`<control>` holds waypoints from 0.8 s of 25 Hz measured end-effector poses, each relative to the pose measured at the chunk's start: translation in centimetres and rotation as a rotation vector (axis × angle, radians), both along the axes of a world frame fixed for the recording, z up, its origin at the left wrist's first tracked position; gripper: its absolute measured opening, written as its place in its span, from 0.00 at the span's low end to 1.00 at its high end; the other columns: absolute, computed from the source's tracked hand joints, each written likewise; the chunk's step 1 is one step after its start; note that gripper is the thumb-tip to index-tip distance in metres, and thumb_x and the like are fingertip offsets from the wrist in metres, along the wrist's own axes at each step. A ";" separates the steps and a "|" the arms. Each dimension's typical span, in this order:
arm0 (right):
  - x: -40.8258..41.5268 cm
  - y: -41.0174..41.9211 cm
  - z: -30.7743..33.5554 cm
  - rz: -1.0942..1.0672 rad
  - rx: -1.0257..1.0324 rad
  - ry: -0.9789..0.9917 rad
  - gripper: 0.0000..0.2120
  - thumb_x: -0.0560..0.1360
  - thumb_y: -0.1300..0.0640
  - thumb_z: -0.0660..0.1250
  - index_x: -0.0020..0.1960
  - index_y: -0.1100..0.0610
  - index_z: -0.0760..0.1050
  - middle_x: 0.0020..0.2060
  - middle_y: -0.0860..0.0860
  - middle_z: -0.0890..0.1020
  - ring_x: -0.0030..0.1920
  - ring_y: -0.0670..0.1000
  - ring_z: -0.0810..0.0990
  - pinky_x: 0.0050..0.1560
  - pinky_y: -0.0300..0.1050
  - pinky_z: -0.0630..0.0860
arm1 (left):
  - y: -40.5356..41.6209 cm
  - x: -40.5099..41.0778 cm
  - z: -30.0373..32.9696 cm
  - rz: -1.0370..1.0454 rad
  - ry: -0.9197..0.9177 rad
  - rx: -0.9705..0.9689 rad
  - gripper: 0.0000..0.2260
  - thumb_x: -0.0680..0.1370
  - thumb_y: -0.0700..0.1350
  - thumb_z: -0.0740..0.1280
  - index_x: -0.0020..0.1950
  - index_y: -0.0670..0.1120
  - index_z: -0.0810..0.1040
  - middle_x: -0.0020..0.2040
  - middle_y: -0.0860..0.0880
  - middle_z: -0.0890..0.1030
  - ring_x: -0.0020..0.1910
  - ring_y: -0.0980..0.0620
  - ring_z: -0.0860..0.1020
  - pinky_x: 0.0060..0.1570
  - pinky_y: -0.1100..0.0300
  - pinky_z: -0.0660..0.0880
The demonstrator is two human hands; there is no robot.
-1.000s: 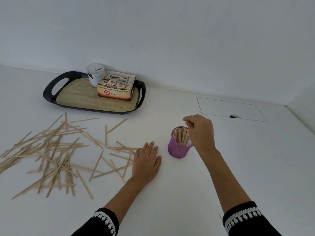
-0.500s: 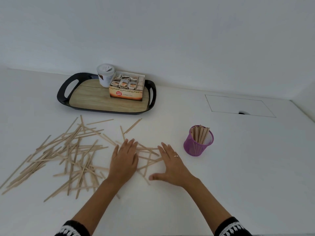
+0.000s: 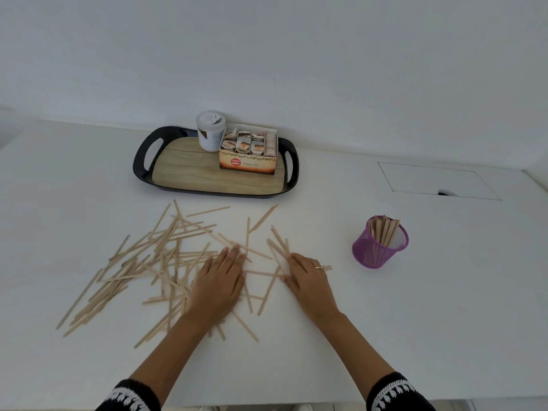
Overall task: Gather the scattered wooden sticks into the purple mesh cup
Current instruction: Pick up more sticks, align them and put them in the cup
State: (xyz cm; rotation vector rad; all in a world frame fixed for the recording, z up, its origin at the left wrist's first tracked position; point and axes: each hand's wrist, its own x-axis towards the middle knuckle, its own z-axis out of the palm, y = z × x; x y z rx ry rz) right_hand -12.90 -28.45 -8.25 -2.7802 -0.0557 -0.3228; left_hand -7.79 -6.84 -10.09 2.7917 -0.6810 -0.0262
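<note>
Several thin wooden sticks (image 3: 154,256) lie scattered across the white table, mostly left of centre. The purple mesh cup (image 3: 380,246) stands upright at the right with several sticks inside it. My left hand (image 3: 221,280) lies flat, fingers apart, on the right part of the pile. My right hand (image 3: 308,275), with a ring on one finger, rests flat on a few sticks at the pile's right edge, about a hand's width left of the cup. Neither hand grips anything.
A black tray (image 3: 145,161) with a wood-look floor sits at the back, holding a white tub (image 3: 210,131) and an open tea box (image 3: 249,157). A rectangular hatch (image 3: 439,180) is set into the table at the back right. A white wall rises behind.
My right hand left the cup and came down flat on the sticks. My left hand moved further left onto the pile. The view shifted left, so the cup now appears further right.
</note>
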 end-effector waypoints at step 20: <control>2.3 4.3 2.4 -0.353 -0.008 0.320 0.08 0.75 0.60 0.62 0.50 0.59 0.79 0.46 0.54 0.79 0.45 0.53 0.77 0.45 0.43 0.74 | 0.4 -0.6 0.9 -0.016 -0.021 -0.037 0.24 0.80 0.50 0.47 0.69 0.43 0.72 0.71 0.45 0.72 0.71 0.44 0.69 0.67 0.45 0.66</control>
